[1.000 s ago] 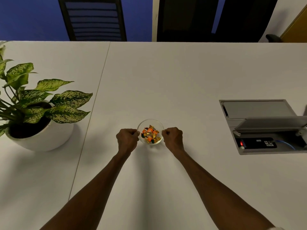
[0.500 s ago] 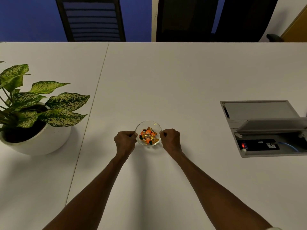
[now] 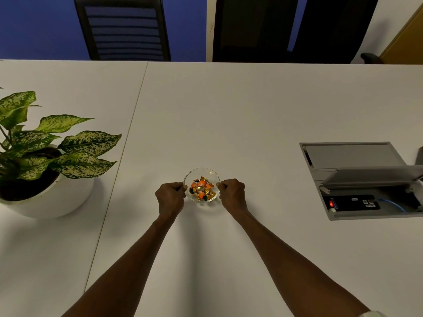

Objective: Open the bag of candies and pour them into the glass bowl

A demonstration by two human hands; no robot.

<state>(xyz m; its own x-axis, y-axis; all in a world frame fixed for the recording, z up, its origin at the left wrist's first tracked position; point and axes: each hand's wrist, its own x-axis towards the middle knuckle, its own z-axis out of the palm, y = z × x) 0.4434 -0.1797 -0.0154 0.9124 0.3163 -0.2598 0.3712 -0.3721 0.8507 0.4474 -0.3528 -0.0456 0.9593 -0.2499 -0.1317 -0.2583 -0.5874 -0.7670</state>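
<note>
A small glass bowl [image 3: 207, 173] stands on the white table [image 3: 229, 115], a little in front of me. Inside it lie several wrapped candies [image 3: 202, 188] in orange, gold and dark green. My left hand [image 3: 170, 197] pinches the bowl's left rim, fingers curled. My right hand [image 3: 232, 194] grips the right rim the same way. No candy bag is in view.
A potted plant [image 3: 43, 161] in a white pot stands at the left. An open cable hatch [image 3: 366, 179] with a power strip sits in the table at the right. Chairs [image 3: 123, 28] stand beyond the far edge.
The view has shifted slightly, so the bowl and hands sit a little lower in the picture. Both hands keep their hold on the bowl's rim.
</note>
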